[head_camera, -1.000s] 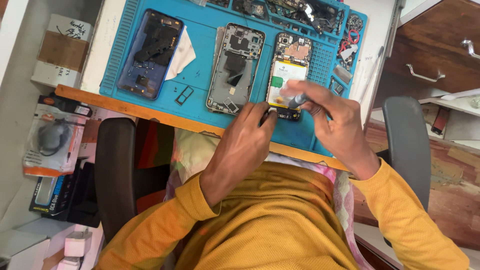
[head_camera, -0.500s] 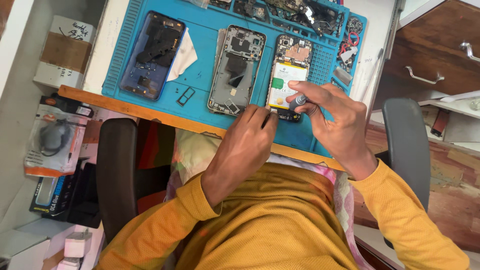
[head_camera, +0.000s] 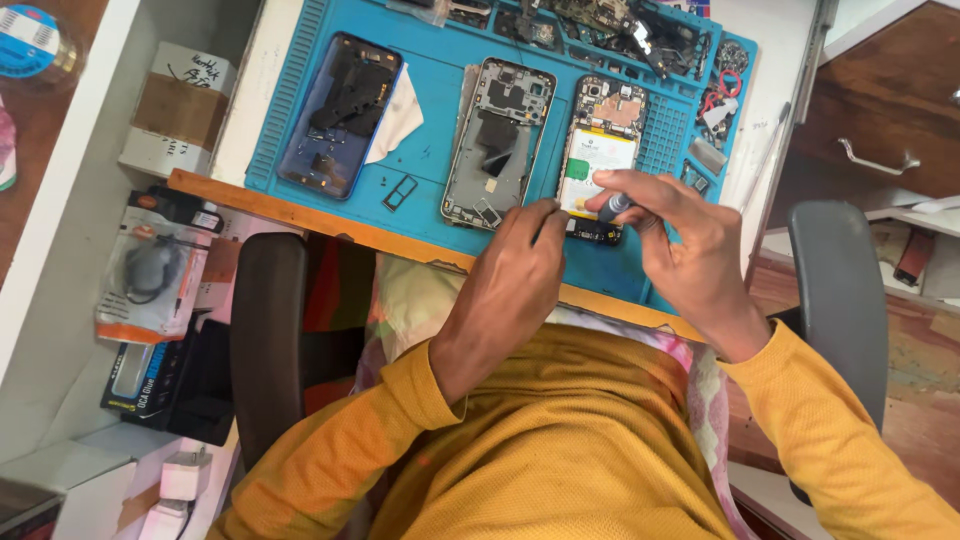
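The opened phone with a white battery and green label (head_camera: 598, 170) lies on the blue silicone repair mat (head_camera: 430, 120), its long axis running away from the person. The right hand (head_camera: 690, 250) pinches a small dark-handled screwdriver (head_camera: 612, 207) between curled fingers, tip at the phone's near end. The left hand (head_camera: 510, 265) is equally near, fingertips pressed against that phone's near-left corner, holding nothing. The bare metal phone frame (head_camera: 498, 140) lies just left of the phone.

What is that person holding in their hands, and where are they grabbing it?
The right hand pinches a small screwdriver by its grey handle, tip down on the opened phone. The left hand holds nothing; its fingertips steady that phone's lower edge.
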